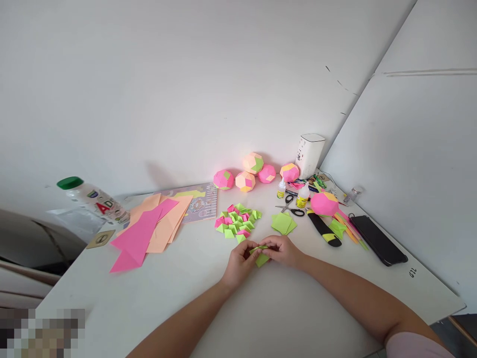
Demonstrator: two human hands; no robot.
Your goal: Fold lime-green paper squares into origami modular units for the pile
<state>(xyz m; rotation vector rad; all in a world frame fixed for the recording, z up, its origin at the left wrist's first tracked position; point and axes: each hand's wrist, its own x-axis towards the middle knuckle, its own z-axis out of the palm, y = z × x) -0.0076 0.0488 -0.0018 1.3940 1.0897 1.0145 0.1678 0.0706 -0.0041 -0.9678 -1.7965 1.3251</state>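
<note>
My left hand (242,260) and my right hand (283,250) meet near the middle of the table, fingers closed on one piece of green paper (263,260). The paper looks partly folded along its top, and a corner points down below my fingertips. Just beyond my right hand lie several flat green paper squares (283,223), overlapping. Past my left hand is a pile of small folded green and pink paper pieces (234,222).
Several paper balls (245,182) line the wall. Scissors (289,206), glue bottles (302,196), a utility knife (324,228) and a black phone (377,239) lie right. Pink paper sheets (139,233), a notebook (203,204) and a green-capped bottle (95,201) are left.
</note>
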